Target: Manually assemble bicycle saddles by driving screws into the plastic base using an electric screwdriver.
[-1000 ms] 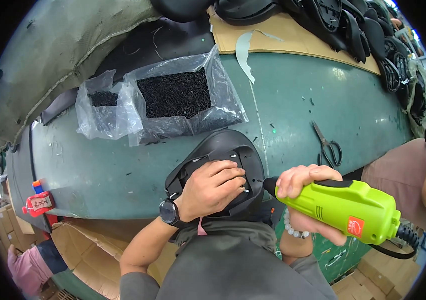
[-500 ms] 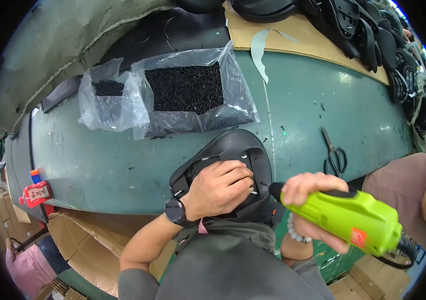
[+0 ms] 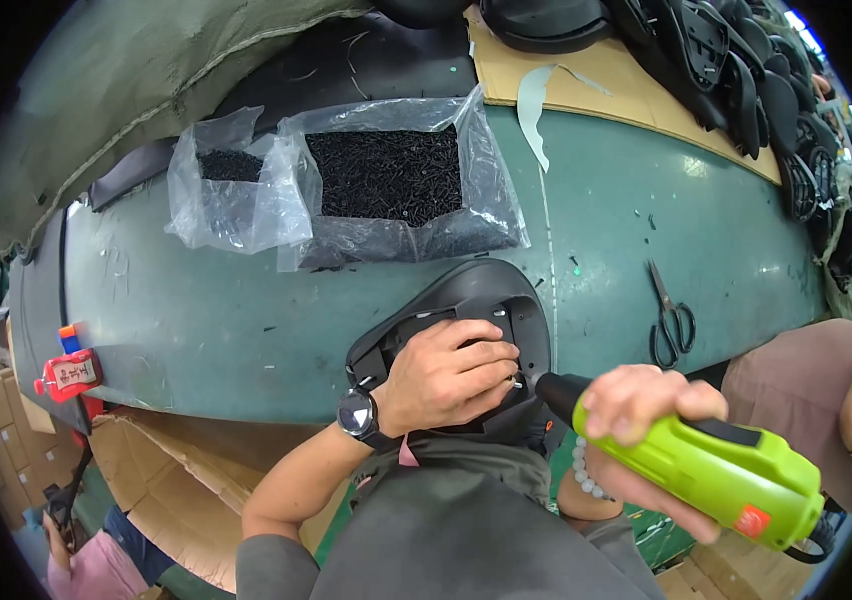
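A black bicycle saddle (image 3: 481, 300) lies upside down at the near edge of the green table (image 3: 226, 320). My left hand (image 3: 451, 375), with a black wristwatch, rests on the saddle's underside, fingers curled over small screws there. My right hand (image 3: 646, 420) grips a bright green electric screwdriver (image 3: 716, 470); its black nose points left at the saddle's right side, close to my left fingertips.
Two clear plastic bags of small black screws (image 3: 386, 180) sit behind the saddle. Black scissors (image 3: 671, 320) lie to the right. Cardboard (image 3: 586, 70) and a row of black saddles (image 3: 746, 80) fill the far right. Another person's arm (image 3: 826, 390) is at right.
The view has shifted slightly. My right hand has brought the screwdriver's nose a little closer to the saddle. My left hand stays on the saddle's underside.
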{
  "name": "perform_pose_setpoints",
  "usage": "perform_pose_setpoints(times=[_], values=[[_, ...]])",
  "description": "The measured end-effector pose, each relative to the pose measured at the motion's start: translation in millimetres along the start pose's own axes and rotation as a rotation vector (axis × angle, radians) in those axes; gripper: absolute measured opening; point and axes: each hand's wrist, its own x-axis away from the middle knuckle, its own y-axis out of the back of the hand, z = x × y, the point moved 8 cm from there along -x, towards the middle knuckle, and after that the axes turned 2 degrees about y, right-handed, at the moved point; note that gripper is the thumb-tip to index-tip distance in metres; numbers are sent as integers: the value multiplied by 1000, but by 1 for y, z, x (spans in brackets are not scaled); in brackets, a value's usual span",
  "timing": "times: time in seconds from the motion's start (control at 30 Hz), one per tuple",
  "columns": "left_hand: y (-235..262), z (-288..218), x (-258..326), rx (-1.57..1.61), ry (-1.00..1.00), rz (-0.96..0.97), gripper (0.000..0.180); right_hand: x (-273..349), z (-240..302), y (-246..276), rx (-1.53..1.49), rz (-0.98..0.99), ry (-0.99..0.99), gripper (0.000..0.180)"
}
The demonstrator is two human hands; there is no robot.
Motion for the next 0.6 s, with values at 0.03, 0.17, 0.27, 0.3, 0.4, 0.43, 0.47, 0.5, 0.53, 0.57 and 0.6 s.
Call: perform_pose_setpoints(times=[0.03,0.17,0.27,0.3,0.4,0.43,0.47,0.5,0.53,0.57,0.6], values=[[2,-1,0,-4,-4,7,17,-2,5,-3,-14,8,-21,80],[4,-2,1,12,-10,-4,17,-4,7,-9,-20,32,-68,79],[6,-3,1,-2,-30,-8,20,-3,7,-9,-65,-5,-42,78],[7,-4,2,-2,-31,-11,20,-8,6,-15,-32,83,-2,97],[9,-5,0,-3,-13,32,25,-8,4,-12,-90,-22,-15,97],[13,-8,-1,-35,-17,46,29,-10,2,-15,-108,6,-30,97],[18,-10,-4,-67,-23,58,33,-12,0,-18,-111,13,-31,97],[31,-9,-5,-86,-41,30,35,-12,-2,-24,-112,51,-34,97],[48,-2,-6,-106,-58,2,37,-13,-5,-30,-113,90,-39,98],[75,15,-12,-174,-36,-124,36,-14,-7,-37,-104,149,-24,100],[94,41,-18,-285,69,-193,34,-15,-11,-41,-114,159,-30,100]])
